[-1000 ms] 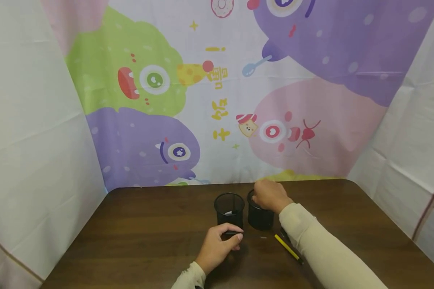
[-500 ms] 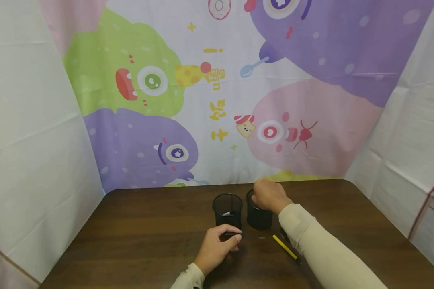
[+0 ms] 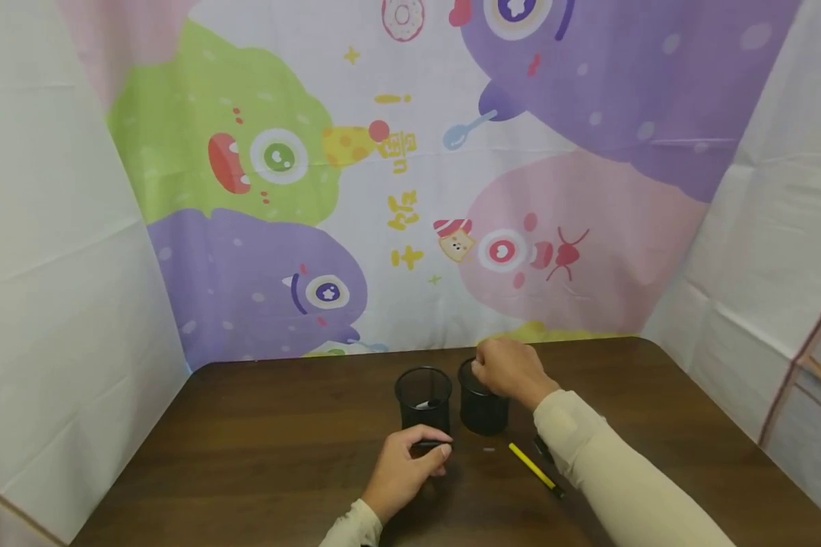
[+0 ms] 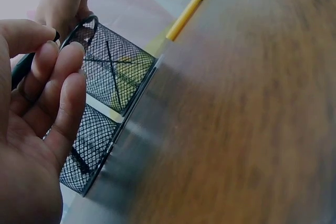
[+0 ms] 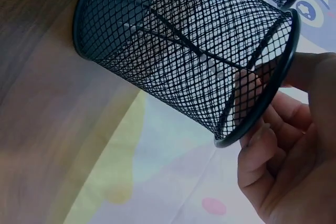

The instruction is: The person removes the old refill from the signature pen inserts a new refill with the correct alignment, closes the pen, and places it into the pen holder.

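My left hand (image 3: 407, 467) pinches a short black pen (image 4: 22, 71) between thumb and fingers, in front of the left black mesh pen cup (image 3: 424, 418). Inside that cup lies a small white-and-black item (image 3: 426, 405). Over the right mesh cup (image 3: 482, 414) is my right hand (image 3: 513, 370), its fingers curled and reaching in at the rim. Through the mesh, thin dark sticks (image 5: 176, 35) cross inside; one ends at my fingertips, which appear to pinch it. Both cups stand upright, side by side.
A yellow pen (image 3: 530, 463) with a dark end lies before the right cup. Near my right sleeve (image 3: 575, 441) is a black item (image 3: 543, 449), partly covered. A tiny pale piece (image 3: 489, 449) sits on the brown table (image 3: 280, 456). A patterned curtain (image 3: 410, 304) hangs behind.
The head view has turned slightly to the right, so the scene slides left. Both hands keep their places at the cups, with no visible change of grip.
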A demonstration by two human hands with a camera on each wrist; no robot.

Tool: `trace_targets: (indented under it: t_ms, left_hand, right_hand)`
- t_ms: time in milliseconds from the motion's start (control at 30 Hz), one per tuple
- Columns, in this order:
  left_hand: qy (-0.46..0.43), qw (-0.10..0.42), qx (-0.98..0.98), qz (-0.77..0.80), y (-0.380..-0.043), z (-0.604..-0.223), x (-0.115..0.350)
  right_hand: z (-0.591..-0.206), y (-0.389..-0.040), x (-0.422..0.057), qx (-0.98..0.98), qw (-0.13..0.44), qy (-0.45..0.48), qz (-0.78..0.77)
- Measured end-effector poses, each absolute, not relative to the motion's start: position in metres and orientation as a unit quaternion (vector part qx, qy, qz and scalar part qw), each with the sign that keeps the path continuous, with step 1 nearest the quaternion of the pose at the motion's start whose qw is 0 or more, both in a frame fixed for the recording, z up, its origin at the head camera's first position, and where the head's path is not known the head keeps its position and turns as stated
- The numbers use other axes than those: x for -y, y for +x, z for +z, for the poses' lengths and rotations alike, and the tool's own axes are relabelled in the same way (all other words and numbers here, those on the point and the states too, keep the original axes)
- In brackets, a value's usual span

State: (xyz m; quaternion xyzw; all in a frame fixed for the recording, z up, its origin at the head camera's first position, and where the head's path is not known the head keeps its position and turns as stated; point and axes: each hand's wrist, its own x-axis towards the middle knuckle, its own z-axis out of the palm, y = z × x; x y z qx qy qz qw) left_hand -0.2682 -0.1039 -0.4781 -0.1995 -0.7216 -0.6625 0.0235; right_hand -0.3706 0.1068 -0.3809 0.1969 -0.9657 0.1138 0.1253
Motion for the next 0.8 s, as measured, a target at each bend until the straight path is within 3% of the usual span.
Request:
trace_targets:
  t_ms: [333,800]
  left_hand:
    - [-0.201,0.03,0.725,-0.658,-0.268,-0.479,0.103]
    - [-0.208,0.029,0.722,-0.659,-0.267,-0.478,0.103]
  right_hand:
    - [-0.376,-0.36,-0.114,0.949,0.186,0.202,0.152]
    - [-0.376,-0.353,-0.119,0.94,0.217,0.203,0.167]
